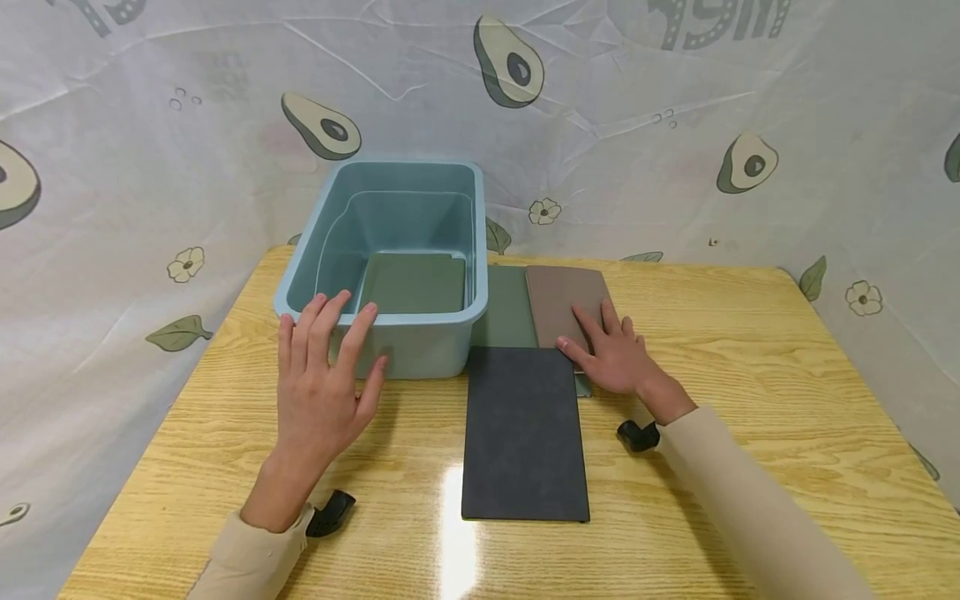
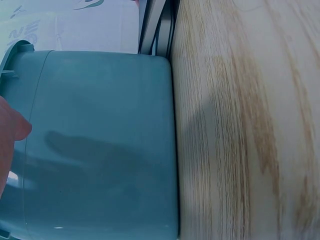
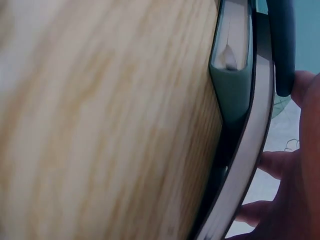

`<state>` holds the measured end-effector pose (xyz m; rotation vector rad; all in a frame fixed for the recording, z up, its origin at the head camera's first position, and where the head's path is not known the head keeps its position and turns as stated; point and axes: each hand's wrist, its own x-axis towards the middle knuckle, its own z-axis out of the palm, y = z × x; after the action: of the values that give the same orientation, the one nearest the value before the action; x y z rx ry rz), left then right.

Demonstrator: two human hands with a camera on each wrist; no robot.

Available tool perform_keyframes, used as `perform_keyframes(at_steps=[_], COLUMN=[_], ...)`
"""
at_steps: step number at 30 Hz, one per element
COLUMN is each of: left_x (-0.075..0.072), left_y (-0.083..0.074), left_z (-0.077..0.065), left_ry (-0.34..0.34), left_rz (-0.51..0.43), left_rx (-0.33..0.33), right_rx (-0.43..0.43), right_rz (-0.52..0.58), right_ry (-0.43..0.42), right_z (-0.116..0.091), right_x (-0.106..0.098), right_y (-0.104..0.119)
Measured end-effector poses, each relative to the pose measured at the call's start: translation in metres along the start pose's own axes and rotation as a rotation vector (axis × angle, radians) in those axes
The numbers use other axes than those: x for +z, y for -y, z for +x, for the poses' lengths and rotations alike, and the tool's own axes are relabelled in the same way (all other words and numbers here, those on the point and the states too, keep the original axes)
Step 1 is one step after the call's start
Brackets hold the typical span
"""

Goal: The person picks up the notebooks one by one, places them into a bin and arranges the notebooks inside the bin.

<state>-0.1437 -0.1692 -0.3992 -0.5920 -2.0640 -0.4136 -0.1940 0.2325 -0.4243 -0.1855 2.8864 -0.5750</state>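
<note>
My left hand (image 1: 318, 396) is at the front rim of a blue-green plastic bin (image 1: 408, 354), its fingers spread and holding nothing. Inside the bin lies a dark green notebook (image 1: 415, 283). To the right of the bin, my right hand (image 1: 622, 360) rests with spread fingers on a brown notebook (image 1: 564, 293), its thumb by the corner of a black notebook (image 1: 525, 433). Under the brown one lies a green notebook (image 1: 507, 304), partly hidden. The black notebook overlaps the near part of this pile. In the right wrist view, the pages of the brown notebook (image 3: 250, 145) face the camera.
A wooden table (image 1: 720, 350) carries everything. Behind it hangs a pale cloth (image 1: 622, 125) printed with avocados, leaves and flowers. Black wrist cameras sit below the left sleeve (image 1: 251, 554) and the right sleeve (image 1: 750, 500).
</note>
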Motion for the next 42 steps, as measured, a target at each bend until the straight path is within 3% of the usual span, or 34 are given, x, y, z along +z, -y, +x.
perform_keyframes(at_steps=[14,21,30,42], left_x=[-0.002,-0.002,-0.002,-0.002], left_y=[0.001,0.001,0.001,0.001], left_z=[-0.001,-0.001,-0.001,-0.001], left_ry=[0.011,0.010,0.027,0.032], left_rz=[-0.014,-0.016,-0.013,-0.013], left_rx=[-0.008,-0.006,-0.005,0.000], right_rx=[0.004,0.007,0.099,0.247], right_rz=[0.045,0.120,0.214,0.239], right_ry=[-0.029,-0.049,-0.070,-0.133], right_z=[0.001,0.005,0.011,0.017], right_x=[0.001,-0.004,-0.008,-0.012], right_y=[0.002,0.006,0.016,0.025])
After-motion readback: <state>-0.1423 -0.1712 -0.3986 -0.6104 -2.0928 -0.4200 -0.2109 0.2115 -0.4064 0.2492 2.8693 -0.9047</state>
